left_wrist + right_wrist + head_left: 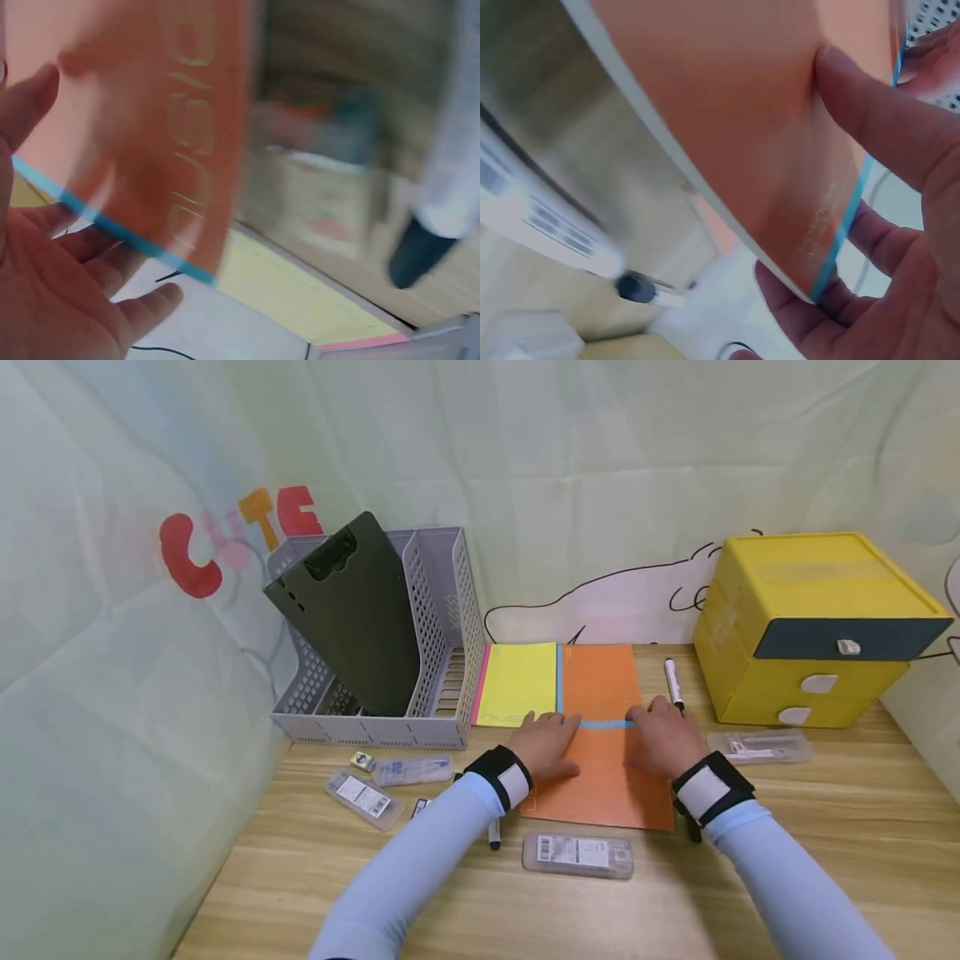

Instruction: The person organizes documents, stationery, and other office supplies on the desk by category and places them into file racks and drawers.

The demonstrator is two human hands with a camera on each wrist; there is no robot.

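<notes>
Both hands hold an orange notebook [600, 785] with a blue spine strip, its strip side facing away from the person. My left hand [543, 745] grips the left part of that edge; in the left wrist view its thumb [31, 105] lies on the cover and the fingers reach behind the blue strip. At the right corner my right hand [663, 739] holds the notebook, thumb [870, 112] pressed on the cover and fingers curled underneath. Just beyond lie another orange notebook [600, 681] and a yellow notebook [519, 681].
A grey file rack [367, 732] holding a black clipboard [360, 627] stands left. At right is a yellow drawer box [832, 577]. Around the notebook lie a marker [673, 683], clear cases [761, 747], a grey-lidded case [577, 855] and a small yellow box [363, 762].
</notes>
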